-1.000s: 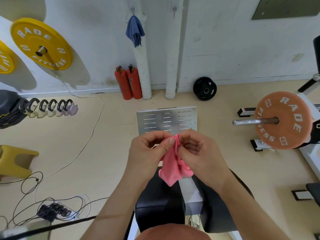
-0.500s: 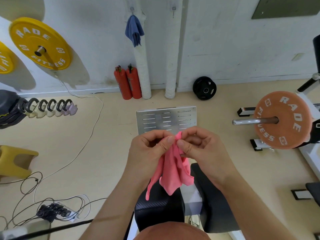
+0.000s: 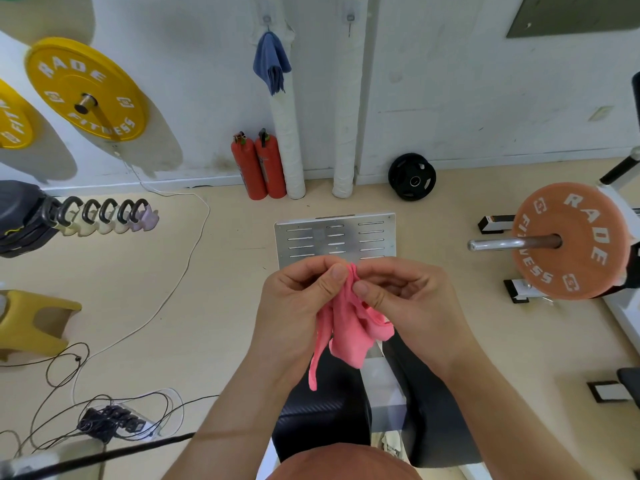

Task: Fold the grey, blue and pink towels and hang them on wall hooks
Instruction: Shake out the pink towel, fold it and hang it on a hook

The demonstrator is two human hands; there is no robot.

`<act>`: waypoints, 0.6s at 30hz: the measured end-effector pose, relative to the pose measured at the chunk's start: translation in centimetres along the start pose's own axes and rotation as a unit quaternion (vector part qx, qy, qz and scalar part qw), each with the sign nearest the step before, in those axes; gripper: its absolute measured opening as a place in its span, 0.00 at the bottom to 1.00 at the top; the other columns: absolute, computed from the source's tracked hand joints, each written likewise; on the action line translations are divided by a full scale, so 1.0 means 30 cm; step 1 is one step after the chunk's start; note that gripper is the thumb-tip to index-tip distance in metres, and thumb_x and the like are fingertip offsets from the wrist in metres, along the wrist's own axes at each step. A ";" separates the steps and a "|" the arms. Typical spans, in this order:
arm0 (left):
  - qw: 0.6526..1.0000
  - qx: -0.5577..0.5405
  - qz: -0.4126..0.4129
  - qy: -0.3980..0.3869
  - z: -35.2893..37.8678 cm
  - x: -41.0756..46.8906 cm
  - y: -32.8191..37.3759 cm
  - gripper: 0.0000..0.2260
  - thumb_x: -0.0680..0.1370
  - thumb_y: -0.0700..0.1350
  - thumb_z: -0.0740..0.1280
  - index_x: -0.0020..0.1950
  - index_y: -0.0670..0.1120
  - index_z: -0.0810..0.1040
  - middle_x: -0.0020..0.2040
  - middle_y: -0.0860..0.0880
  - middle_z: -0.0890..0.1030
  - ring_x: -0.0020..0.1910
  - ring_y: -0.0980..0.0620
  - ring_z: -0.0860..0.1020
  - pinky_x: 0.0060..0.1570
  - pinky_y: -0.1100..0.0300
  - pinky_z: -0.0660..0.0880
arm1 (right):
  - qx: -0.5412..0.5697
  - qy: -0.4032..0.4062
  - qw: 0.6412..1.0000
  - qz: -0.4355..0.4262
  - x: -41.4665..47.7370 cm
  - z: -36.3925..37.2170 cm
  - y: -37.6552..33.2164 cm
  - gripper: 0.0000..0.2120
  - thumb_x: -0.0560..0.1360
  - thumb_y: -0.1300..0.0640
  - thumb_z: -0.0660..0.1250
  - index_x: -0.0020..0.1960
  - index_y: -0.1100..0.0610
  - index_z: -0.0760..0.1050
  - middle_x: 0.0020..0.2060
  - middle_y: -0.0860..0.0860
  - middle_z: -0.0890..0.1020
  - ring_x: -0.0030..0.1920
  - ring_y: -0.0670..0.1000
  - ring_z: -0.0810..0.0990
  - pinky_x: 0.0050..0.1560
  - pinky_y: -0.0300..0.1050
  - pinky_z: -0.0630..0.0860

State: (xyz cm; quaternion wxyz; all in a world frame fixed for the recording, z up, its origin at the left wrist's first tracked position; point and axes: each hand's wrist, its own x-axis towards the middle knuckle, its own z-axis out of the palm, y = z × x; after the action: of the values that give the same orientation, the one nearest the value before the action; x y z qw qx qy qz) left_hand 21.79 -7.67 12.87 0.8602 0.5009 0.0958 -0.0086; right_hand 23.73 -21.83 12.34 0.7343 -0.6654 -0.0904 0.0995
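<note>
A pink towel (image 3: 348, 327) hangs bunched between both hands above a black padded bench (image 3: 322, 417). My left hand (image 3: 298, 299) pinches its top edge with thumb and fingers, and my right hand (image 3: 405, 299) pinches the same edge right beside it. A thin strip of the towel dangles down on the left side. On the far wall a folded blue towel (image 3: 272, 64) hangs from a hook (image 3: 266, 20). A second hook (image 3: 350, 19) to its right is bare. No grey towel is in view.
Two red fire extinguishers (image 3: 258, 168) and two white padded pipes (image 3: 287, 133) stand at the wall. A perforated metal plate (image 3: 334, 237) lies ahead. An orange weight plate on a bar (image 3: 568, 240) is at the right, cables and a power strip (image 3: 110, 422) at the left, a yellow stool (image 3: 31, 323) beyond.
The towel has loosened from a tight bunch; a strip has dropped down on the left. Both hands keep their pinch on its top edge and have barely shifted.
</note>
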 end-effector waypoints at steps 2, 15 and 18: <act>1.000 0.004 0.004 0.012 0.007 -0.004 -0.001 0.05 0.68 0.38 0.67 0.36 0.40 0.83 0.33 0.46 0.82 0.33 0.53 0.80 0.35 0.64 0.77 | -0.013 -0.002 1.000 -0.012 -0.003 0.001 -0.006 0.10 0.69 0.66 0.71 0.46 0.54 0.82 0.39 0.48 0.86 0.42 0.45 0.84 0.43 0.35 0.79; 0.915 0.375 0.148 -0.025 -0.061 0.022 0.019 0.09 0.68 0.43 0.73 0.43 0.58 0.84 0.42 0.60 0.80 0.42 0.61 0.77 0.41 0.69 0.70 | -0.070 -0.010 0.997 -0.007 -0.004 0.011 -0.015 0.12 0.71 0.69 0.71 0.44 0.53 0.82 0.39 0.53 0.86 0.42 0.49 0.84 0.47 0.44 0.80; 0.880 0.435 0.183 -0.052 -0.058 0.033 0.060 0.08 0.68 0.42 0.73 0.39 0.56 0.81 0.43 0.60 0.80 0.36 0.59 0.73 0.36 0.70 0.65 | -0.054 -0.061 0.996 0.040 0.009 -0.006 -0.034 0.11 0.75 0.67 0.68 0.54 0.54 0.77 0.41 0.58 0.84 0.41 0.56 0.81 0.48 0.53 0.78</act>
State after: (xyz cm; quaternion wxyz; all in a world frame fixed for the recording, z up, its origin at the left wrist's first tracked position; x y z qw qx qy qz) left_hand 22.68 -5.19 13.40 0.5461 0.8318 -0.0558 0.0817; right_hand 24.08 -22.03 13.33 0.6856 -0.7001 -0.1137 0.1639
